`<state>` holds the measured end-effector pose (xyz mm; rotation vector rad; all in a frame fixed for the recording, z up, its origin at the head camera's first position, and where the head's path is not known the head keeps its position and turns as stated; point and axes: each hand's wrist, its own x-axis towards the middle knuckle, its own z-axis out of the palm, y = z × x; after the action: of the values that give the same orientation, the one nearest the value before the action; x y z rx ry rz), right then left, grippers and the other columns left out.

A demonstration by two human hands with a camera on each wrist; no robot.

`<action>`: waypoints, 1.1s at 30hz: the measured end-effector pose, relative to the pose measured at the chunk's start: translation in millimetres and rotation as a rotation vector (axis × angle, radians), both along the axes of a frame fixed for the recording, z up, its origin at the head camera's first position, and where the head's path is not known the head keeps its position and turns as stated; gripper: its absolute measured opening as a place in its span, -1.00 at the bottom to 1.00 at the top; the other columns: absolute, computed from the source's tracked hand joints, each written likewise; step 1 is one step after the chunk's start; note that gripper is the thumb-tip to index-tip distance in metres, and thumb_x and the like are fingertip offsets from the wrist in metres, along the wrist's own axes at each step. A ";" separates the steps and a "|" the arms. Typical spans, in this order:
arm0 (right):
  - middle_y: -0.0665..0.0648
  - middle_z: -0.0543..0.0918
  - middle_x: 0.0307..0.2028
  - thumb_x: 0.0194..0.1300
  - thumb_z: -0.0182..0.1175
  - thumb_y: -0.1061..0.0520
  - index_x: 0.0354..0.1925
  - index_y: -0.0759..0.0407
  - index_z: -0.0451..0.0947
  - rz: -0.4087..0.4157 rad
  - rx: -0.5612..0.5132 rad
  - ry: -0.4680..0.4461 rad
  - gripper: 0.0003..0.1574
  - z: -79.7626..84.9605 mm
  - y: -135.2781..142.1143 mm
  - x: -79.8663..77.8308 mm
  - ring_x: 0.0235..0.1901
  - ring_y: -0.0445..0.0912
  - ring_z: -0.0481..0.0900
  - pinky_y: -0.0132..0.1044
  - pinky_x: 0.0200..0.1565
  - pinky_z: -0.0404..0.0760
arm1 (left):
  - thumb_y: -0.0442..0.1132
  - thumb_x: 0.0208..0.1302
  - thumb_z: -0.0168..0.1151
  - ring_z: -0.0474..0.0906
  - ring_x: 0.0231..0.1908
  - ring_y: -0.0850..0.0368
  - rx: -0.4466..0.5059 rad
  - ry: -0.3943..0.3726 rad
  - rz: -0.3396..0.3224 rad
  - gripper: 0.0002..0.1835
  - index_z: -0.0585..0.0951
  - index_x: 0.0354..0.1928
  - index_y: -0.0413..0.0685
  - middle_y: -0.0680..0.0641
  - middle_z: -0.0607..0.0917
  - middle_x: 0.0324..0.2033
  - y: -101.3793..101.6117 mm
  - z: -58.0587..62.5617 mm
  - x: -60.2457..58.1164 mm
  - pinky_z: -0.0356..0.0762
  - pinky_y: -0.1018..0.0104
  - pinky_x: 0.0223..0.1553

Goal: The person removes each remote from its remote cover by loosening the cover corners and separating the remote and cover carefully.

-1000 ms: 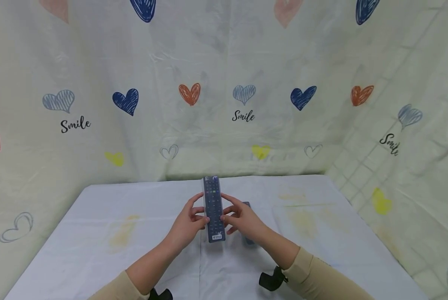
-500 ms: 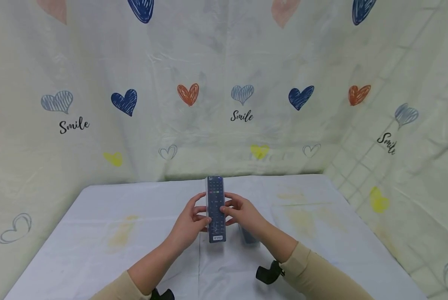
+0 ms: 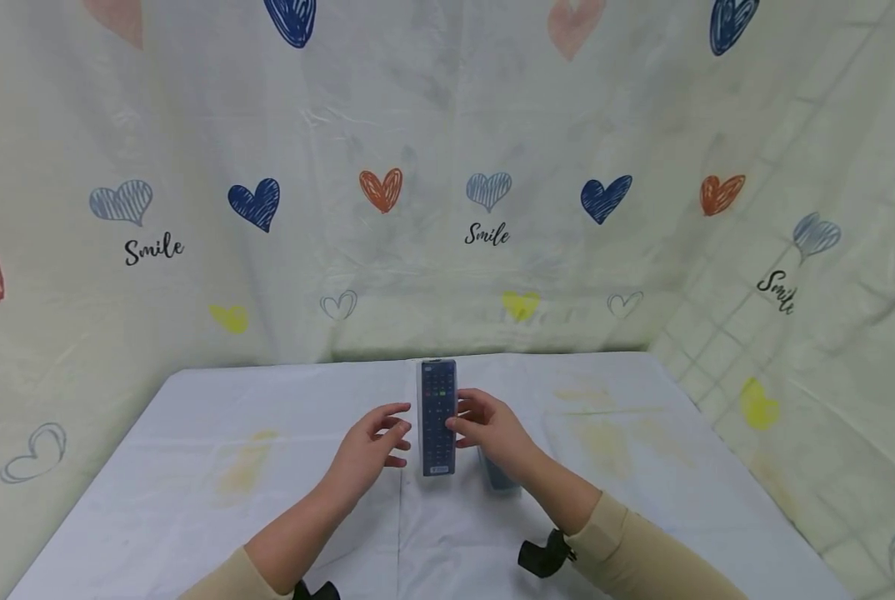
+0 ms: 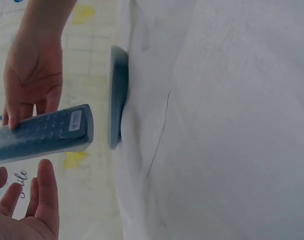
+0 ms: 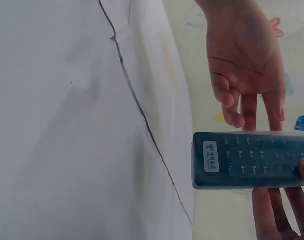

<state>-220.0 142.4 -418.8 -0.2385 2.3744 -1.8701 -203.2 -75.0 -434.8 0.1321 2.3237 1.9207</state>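
We hold up a remote (image 3: pixel 436 425) with our right hand (image 3: pixel 495 432).
Thumb and fingers pinch its side above the bench (image 3: pixel 192 500); our left hand (image 3: pixel 368 446), fingers loose, is just beside it, apart. A dark object (image 3: pixel 500 477) lies near.

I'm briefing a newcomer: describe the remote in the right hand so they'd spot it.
Above the white table, find the right hand. It grips a dark remote, white label at its lower end. Unlike the dark object on the table, it is held up.
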 end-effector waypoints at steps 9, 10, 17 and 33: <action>0.12 0.70 -0.13 0.27 0.35 0.20 0.09 0.12 0.59 -0.016 0.012 0.141 -0.60 -0.1 0.4 8.8 -0.05 0.04 0.62 -0.14 -0.09 0.68 | 0.19 0.41 0.10 0.72 -0.31 -0.06 0.020 -0.193 -0.109 -0.34 0.40 0.39 -0.05 -0.22 0.71 -0.19 -0.1 -2.7 2.3 0.71 0.18 -0.30; 0.10 0.70 -0.14 0.27 0.36 0.18 0.08 0.08 0.61 -0.020 0.027 0.149 -0.60 -0.1 0.5 9.9 -0.05 0.03 0.61 -0.15 -0.08 0.67 | 0.20 0.42 0.08 0.73 -0.30 -0.06 0.040 -0.203 -0.123 -0.31 0.38 0.40 -0.08 -0.20 0.73 -0.20 0.5 -1.7 2.7 0.71 0.17 -0.28; 0.05 0.70 -0.12 0.24 0.40 0.13 0.03 0.01 0.64 0.000 0.096 0.198 -0.63 -5.1 3.0 12.7 -0.02 -0.01 0.60 -0.17 -0.08 0.62 | 0.26 0.38 0.09 0.74 -0.18 -0.05 0.145 -0.237 -0.156 -0.17 0.33 0.40 -0.28 -0.25 0.72 -0.05 3.5 4.8 5.5 0.70 0.17 -0.17; 0.09 0.59 0.09 0.23 0.23 0.49 -0.05 0.11 0.67 0.260 0.195 0.448 -0.59 -8.5 11.2 16.1 0.12 0.01 0.55 -0.15 0.09 0.60 | -0.12 0.34 0.31 0.67 -0.12 0.05 0.362 -0.307 -0.085 -0.34 0.34 0.42 -0.11 -0.23 0.56 0.17 6.2 11.6 13.4 0.66 0.22 -0.06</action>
<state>-203.9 153.7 -427.3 -0.9854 2.6114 -1.5823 -189.8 -68.8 -423.2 -0.0295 1.7399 2.1259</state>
